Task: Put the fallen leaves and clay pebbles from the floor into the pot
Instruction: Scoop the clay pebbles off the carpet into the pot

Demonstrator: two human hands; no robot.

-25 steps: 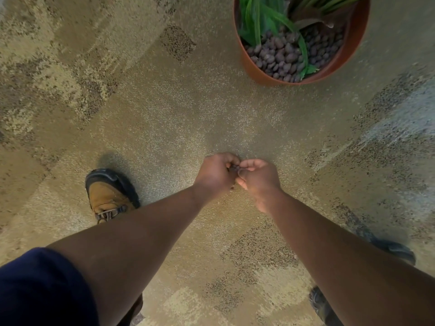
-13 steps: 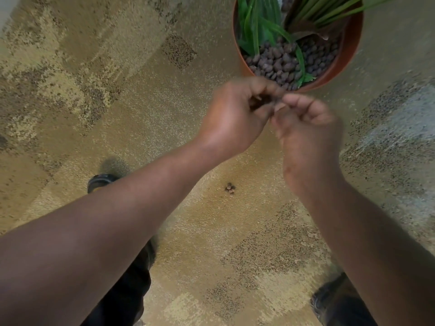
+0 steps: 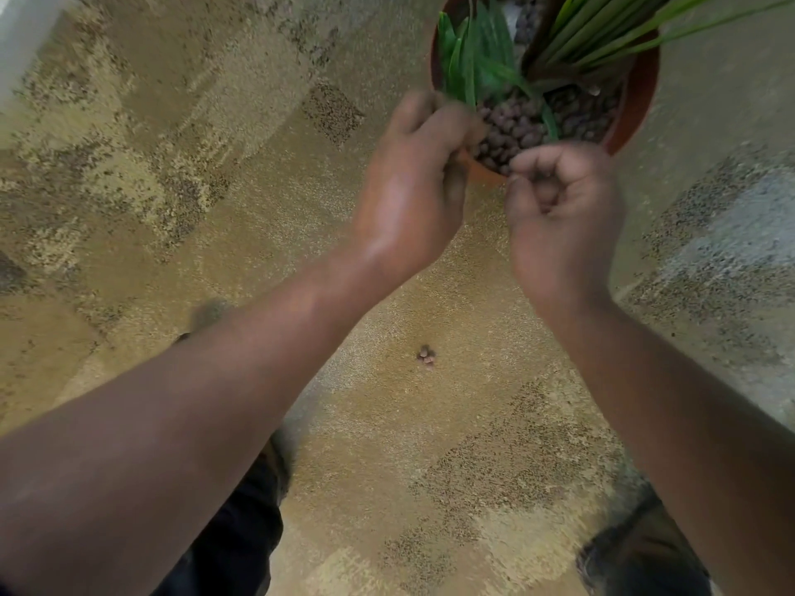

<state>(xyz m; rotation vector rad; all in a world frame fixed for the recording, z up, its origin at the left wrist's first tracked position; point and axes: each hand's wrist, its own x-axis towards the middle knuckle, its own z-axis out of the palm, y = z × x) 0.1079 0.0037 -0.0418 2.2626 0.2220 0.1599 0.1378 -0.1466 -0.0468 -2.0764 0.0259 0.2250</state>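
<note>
Mottled tan and brown carpet floor [image 3: 180,174], paler grey patch at right. Directly on it: a terracotta pot [image 3: 641,92] of green leaves at top, and a small cluster of clay pebbles [image 3: 426,355] near centre, well apart from the pot.

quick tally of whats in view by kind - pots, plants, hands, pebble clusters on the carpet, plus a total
pots: 1, the terracotta pot
plants: 1, the green plant growing in it
hands: 2, left hand and right hand, both at the pot's near rim
pebble clusters on the carpet: 1, the small pebble cluster between the forearms
total: 5
</note>
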